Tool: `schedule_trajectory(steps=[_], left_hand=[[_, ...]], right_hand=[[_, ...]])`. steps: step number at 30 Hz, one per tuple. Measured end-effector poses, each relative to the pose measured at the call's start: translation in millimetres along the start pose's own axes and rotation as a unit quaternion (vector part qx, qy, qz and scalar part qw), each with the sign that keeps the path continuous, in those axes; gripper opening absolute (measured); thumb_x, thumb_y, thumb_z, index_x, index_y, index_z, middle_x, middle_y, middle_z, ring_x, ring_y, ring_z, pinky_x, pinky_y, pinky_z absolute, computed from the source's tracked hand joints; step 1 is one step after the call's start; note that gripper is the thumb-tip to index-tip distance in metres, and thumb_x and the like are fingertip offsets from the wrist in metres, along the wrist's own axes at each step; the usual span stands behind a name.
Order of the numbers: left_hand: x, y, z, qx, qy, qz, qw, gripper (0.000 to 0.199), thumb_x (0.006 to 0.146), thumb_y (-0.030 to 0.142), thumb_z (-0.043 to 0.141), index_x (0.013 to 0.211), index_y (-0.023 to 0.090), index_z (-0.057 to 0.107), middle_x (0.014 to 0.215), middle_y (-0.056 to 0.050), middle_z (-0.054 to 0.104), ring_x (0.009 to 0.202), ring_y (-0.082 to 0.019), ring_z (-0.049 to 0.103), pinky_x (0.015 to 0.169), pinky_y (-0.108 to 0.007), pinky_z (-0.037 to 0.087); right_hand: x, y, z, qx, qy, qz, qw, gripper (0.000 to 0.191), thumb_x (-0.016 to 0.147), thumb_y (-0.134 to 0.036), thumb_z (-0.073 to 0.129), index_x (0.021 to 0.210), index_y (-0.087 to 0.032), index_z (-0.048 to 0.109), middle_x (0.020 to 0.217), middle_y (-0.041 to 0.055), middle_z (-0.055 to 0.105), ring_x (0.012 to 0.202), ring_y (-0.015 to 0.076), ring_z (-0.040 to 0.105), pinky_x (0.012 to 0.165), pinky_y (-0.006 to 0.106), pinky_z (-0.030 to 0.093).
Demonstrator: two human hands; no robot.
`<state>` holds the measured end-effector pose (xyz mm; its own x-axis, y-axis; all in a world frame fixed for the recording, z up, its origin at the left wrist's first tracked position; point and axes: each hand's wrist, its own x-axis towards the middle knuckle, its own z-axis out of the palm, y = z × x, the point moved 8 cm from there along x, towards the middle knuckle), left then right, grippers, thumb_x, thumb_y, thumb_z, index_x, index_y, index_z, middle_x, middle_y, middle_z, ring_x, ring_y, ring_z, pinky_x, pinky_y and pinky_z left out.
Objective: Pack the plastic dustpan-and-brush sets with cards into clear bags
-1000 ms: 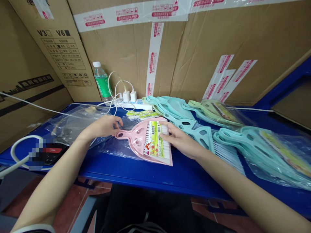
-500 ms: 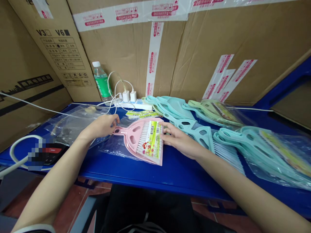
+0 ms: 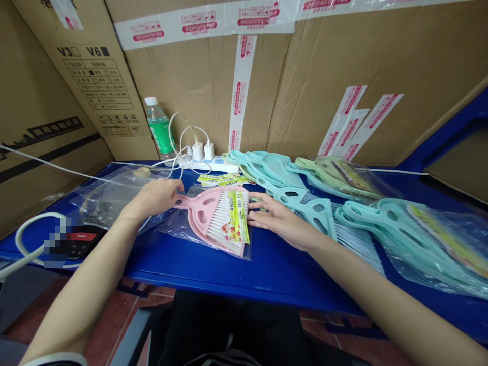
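Observation:
A pink dustpan with its pink brush lies on the blue table, handles to the left. A printed label card rests across the white bristles. A clear plastic bag shows around the set, its edge visible past the pan's right corner. My left hand is closed at the handle end, its fingertips partly hidden. At the wide end, my right hand has its fingers stretched out, close to the card's right edge; whether they touch it I cannot tell.
Several mint dustpans and brushes lie to the right, some bagged, beside a green set. More label cards, a power strip and a bottle stand behind. At left are loose bags and a black device.
The pink dustpan and brush, with the card, have shifted slightly left. My left hand has moved a little left too. The bag's edge now shows at the pan's right corner.

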<state>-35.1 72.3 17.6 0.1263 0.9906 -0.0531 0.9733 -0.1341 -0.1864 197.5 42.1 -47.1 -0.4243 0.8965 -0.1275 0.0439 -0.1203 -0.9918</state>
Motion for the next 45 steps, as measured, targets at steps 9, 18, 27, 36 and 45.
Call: schedule_trajectory(steps=[9, 18, 27, 36, 45], left_hand=[[1.1, 1.2, 2.7, 0.017, 0.005, 0.026, 1.000, 0.038, 0.085, 0.018, 0.037, 0.103, 0.025, 0.070, 0.101, -0.005, 0.075, 0.089, -0.021, 0.069, 0.071, -0.029, 0.048], [0.9, 7.1, 4.0, 0.023, 0.000, 0.052, 0.998, 0.040, 0.080, 0.013, 0.040, 0.101, 0.025, 0.071, 0.099, -0.005, 0.075, 0.090, -0.021, 0.067, 0.069, -0.027, 0.046], [-1.2, 9.3, 1.3, 0.007, 0.015, 0.068, 0.998, 0.038, 0.079, 0.013, 0.040, 0.095, 0.026, 0.072, 0.094, -0.004, 0.075, 0.085, -0.020, 0.067, 0.066, -0.027, 0.045], [-1.6, 10.1, 1.9, 0.017, 0.009, 0.069, 0.997, 0.038, 0.079, 0.012, 0.039, 0.095, 0.025, 0.071, 0.092, -0.004, 0.074, 0.083, -0.019, 0.066, 0.067, -0.027, 0.045], [-1.2, 10.2, 3.2, 0.033, -0.002, 0.064, 0.997, 0.038, 0.081, 0.012, 0.039, 0.097, 0.025, 0.070, 0.100, -0.005, 0.073, 0.089, -0.021, 0.066, 0.070, -0.028, 0.046]], right_hand=[[-0.2, -2.1, 1.0, -0.038, -0.006, -0.004, 0.999, 0.046, 0.083, -0.022, 0.062, 0.126, -0.025, 0.046, 0.130, 0.0103, 0.051, 0.106, 0.0184, 0.063, 0.106, 0.047, 0.044], [-0.9, -11.0, 7.3, -0.172, -0.024, -0.072, 0.982, 0.043, 0.086, -0.023, 0.054, 0.128, -0.021, 0.048, 0.132, 0.0120, 0.055, 0.104, 0.0197, 0.061, 0.098, 0.045, 0.051], [-8.7, -16.9, 6.4, -0.276, -0.005, -0.134, 0.952, 0.039, 0.086, -0.031, 0.054, 0.125, -0.029, 0.056, 0.146, 0.0101, 0.042, 0.099, 0.0194, 0.064, 0.094, 0.047, 0.054], [-15.0, -27.6, 21.0, -0.406, -0.033, -0.182, 0.895, 0.038, 0.092, -0.030, 0.047, 0.127, -0.028, 0.064, 0.152, 0.0082, 0.043, 0.135, 0.0299, 0.045, 0.112, 0.055, 0.033], [-18.3, -30.0, 24.8, -0.420, -0.050, -0.204, 0.883, 0.038, 0.092, -0.030, 0.048, 0.127, -0.031, 0.064, 0.143, 0.0066, 0.055, 0.136, 0.0288, 0.043, 0.113, 0.057, 0.031]])
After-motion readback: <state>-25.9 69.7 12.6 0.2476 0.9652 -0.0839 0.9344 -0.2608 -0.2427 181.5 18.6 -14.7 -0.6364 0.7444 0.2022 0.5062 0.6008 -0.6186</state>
